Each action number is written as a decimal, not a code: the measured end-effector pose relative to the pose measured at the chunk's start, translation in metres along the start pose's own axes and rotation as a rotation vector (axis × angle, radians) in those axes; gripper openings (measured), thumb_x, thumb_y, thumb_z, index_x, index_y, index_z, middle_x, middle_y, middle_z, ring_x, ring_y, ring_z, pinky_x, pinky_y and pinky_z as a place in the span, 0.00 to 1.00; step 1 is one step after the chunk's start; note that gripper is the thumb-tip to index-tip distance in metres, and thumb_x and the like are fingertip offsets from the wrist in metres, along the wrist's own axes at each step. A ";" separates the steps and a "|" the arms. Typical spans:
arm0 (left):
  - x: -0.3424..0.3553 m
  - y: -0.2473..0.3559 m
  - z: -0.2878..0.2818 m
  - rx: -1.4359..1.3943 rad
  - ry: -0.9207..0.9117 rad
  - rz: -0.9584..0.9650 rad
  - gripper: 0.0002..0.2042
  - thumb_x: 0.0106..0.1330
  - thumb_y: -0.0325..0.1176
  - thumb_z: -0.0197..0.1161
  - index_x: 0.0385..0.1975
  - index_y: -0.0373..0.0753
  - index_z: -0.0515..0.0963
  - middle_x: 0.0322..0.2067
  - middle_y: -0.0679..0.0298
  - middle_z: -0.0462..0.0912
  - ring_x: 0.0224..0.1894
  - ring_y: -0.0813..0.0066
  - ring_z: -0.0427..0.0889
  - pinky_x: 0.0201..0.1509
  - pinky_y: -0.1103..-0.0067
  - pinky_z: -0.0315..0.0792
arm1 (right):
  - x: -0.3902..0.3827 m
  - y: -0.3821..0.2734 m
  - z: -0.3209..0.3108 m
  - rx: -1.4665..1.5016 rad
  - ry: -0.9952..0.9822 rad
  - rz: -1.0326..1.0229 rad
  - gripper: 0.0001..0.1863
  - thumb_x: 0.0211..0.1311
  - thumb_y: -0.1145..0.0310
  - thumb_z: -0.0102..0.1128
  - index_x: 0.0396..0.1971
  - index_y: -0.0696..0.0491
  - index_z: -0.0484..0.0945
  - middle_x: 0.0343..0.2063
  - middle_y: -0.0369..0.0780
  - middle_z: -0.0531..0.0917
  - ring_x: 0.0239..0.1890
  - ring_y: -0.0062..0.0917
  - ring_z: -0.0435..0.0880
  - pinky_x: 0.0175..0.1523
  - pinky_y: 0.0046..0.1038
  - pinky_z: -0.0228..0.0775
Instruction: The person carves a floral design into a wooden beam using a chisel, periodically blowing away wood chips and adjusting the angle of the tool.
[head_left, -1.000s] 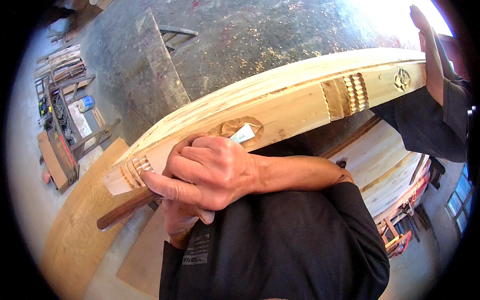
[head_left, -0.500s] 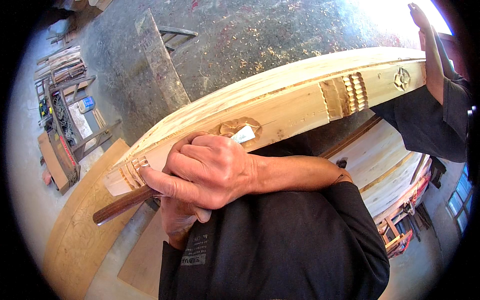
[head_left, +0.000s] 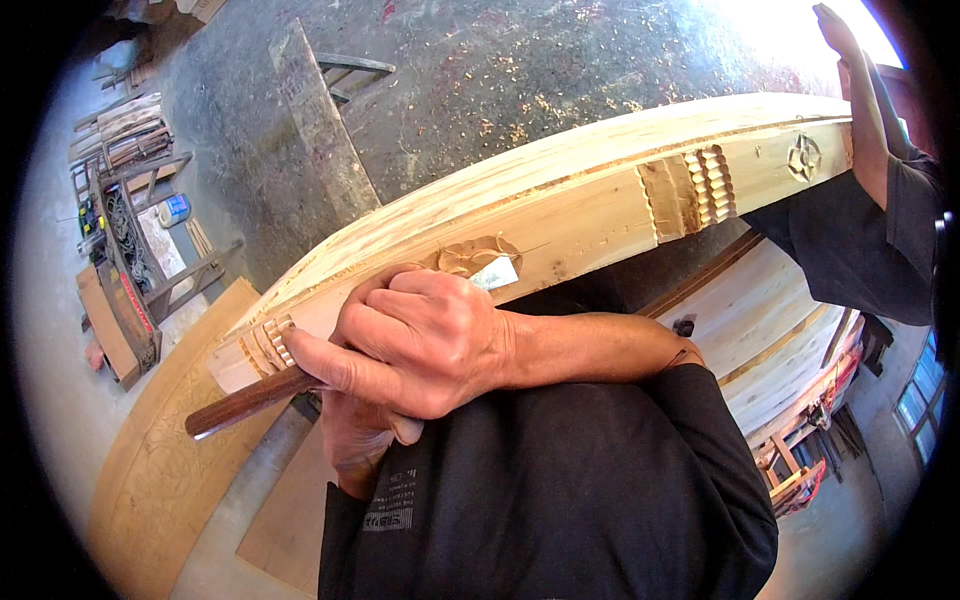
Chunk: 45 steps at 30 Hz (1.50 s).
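Overlapping, the hands (head_left: 412,345) grip a brown handle (head_left: 248,402); blue-white container (head_left: 173,209), contents hidden.

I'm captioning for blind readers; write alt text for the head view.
A person's right hand, over the left hand, grips a dark-handled chisel, its blade at a carved recess in a pale wooden beam. Wood chips lie scattered beyond; another person's arm shows upper right.

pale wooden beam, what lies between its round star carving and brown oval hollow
The head view shows a band of scalloped carving, with flatter pale wood either side.
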<state>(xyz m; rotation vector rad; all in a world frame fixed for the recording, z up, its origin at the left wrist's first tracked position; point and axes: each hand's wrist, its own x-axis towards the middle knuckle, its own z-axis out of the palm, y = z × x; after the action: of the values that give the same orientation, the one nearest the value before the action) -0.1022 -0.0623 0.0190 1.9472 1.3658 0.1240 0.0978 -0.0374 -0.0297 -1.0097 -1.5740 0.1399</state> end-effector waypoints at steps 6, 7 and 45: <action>0.003 0.002 0.001 -0.011 -0.001 0.006 0.29 0.72 0.41 0.69 0.67 0.35 0.68 0.54 0.61 0.78 0.58 0.70 0.81 0.63 0.74 0.76 | -0.002 -0.002 0.006 -0.021 0.027 0.033 0.27 0.55 0.62 0.63 0.53 0.62 0.83 0.24 0.32 0.70 0.25 0.22 0.80 0.28 0.28 0.70; 0.004 0.002 0.000 -0.011 -0.005 0.007 0.29 0.72 0.41 0.69 0.67 0.35 0.68 0.54 0.61 0.79 0.58 0.70 0.81 0.63 0.74 0.76 | -0.002 -0.002 0.005 -0.028 0.018 0.033 0.27 0.55 0.62 0.63 0.53 0.62 0.83 0.24 0.32 0.70 0.25 0.22 0.80 0.28 0.28 0.70; 0.031 0.010 0.004 -0.151 -0.016 0.057 0.24 0.75 0.36 0.68 0.66 0.33 0.74 0.55 0.52 0.85 0.58 0.63 0.86 0.66 0.69 0.79 | -0.004 0.000 0.003 -0.024 0.027 0.043 0.27 0.54 0.62 0.63 0.53 0.60 0.84 0.23 0.32 0.71 0.24 0.22 0.79 0.27 0.26 0.69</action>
<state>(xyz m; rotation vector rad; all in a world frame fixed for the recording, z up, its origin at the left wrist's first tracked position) -0.0791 -0.0398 0.0124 1.8570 1.2538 0.2318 0.0952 -0.0385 -0.0333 -1.0612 -1.5330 0.1368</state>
